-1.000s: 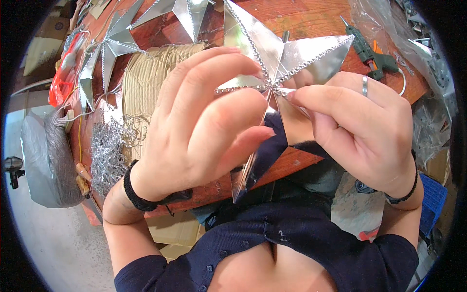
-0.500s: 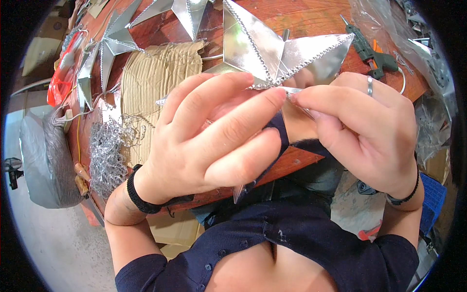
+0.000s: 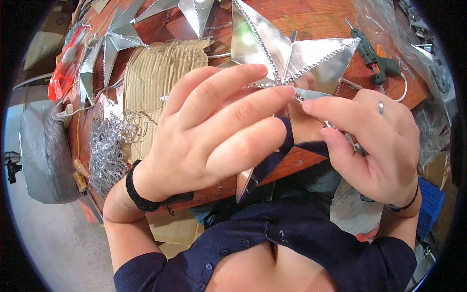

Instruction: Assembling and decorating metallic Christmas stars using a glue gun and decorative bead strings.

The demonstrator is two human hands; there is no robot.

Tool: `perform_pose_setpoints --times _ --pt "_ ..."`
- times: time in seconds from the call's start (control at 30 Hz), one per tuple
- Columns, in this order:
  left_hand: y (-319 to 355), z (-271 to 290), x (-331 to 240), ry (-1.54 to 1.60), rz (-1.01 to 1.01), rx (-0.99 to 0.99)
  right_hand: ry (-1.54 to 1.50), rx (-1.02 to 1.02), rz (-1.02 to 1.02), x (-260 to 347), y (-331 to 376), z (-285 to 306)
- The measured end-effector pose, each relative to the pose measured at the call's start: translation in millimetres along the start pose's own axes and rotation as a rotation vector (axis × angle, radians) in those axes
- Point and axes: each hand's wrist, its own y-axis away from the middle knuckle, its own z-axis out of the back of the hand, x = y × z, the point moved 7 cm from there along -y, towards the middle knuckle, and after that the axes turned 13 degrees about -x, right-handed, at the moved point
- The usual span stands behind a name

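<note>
A shiny silver foil star with beaded silver trim along its edges is held up close to the camera above a red-brown wooden table. My left hand grips the star from the left, its fingertips pressing the silver bead trim at the star's middle. My right hand, wearing a ring, pinches the star and the trim from the right. One lower point of the star sticks out below my left hand.
A sheet of corrugated cardboard lies on the table. More silver stars lie at the far left and top. A tangle of silver trim sits at the left edge. A green glue gun lies at right. A grey bag hangs left.
My left hand has slid its fingers up over the star's middle, covering more of it. The star has tilted slightly; my right hand keeps pinching the trim.
</note>
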Motion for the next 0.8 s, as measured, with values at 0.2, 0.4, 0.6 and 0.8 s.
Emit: perform_pose_setpoints --times 0.2,0.4,0.6,0.8 --pt "2.3 0.2 13.3 0.246 0.189 -0.102 0.021 0.024 -0.023 -5.5 1.4 -1.8" --pt "1.5 -0.1 11.4 0.23 0.138 -0.019 0.004 0.038 -0.046 -8.7 2.6 -2.6" --pt "-1.3 0.3 7.3 0.229 0.183 0.015 -0.011 0.052 -0.116 -9.2 1.0 -2.3" --pt "-1.6 -0.7 6.8 0.188 0.175 0.018 -0.01 0.091 -0.135 -10.9 1.5 -3.8"
